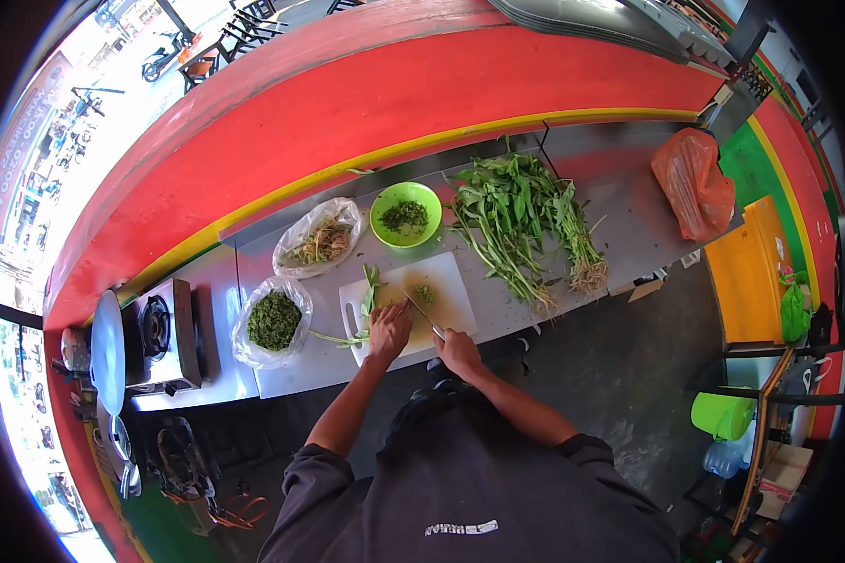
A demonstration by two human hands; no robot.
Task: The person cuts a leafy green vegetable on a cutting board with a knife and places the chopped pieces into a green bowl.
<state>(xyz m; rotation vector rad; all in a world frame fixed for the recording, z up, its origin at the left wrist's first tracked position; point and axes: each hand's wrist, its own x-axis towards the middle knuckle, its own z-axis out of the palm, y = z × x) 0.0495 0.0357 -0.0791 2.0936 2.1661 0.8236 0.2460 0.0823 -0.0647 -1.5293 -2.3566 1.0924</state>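
Observation:
On the white cutting board [458, 286], my left hand [391, 330] presses down with curled fingers on a small bunch of leafy green stems [370, 291]. Some of these stems stick out past the board's left side. My right hand [458, 353] is wrapped round the handle of a kitchen knife [422, 313], its blade slanting up and left close to my left fingertips. Just beyond the blade lies a small heap of finely chopped greens [424, 294]. Behind the board stands a lime-green bowl [432, 198] with chopped greens inside.
Rooted leafy greens [516, 211] lie right of the board. Left are a plastic bag of chopped greens [274, 321] and a bag of root trimmings [324, 239]. A gas stove [164, 333] stands far left, an orange-red plastic bag [693, 183] far right. A red wall [394, 94] runs behind.

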